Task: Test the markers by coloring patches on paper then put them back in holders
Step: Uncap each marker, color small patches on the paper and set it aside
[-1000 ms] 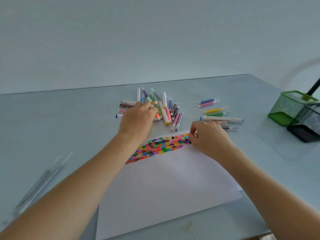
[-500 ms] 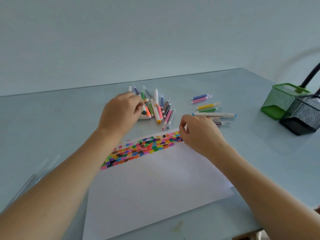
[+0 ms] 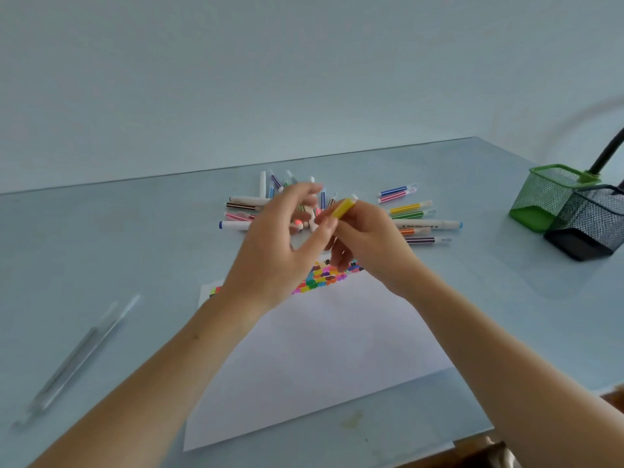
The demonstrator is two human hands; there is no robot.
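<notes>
My right hand (image 3: 368,241) grips a yellow marker (image 3: 344,207) and holds it tilted in the air above the far edge of the white paper (image 3: 320,352). My left hand (image 3: 280,244) is right beside it. Its thumb touches the marker's lower end and its fingers are spread and blurred. A band of coloured patches (image 3: 320,278) runs along the paper's far edge, partly hidden by both hands. Behind the hands lies a pile of markers (image 3: 244,207), with several more markers (image 3: 410,208) to the right. A green mesh holder (image 3: 547,194) and a black mesh holder (image 3: 587,228) stand at the far right.
Two clear pens (image 3: 84,349) lie on the glass table at the left. A black lamp arm (image 3: 607,153) rises behind the holders. The table's near edge (image 3: 472,440) runs just below the paper.
My left hand has left the marker pile and come up to meet my right hand. The right hand has lifted off the paper and now holds a yellow marker.
</notes>
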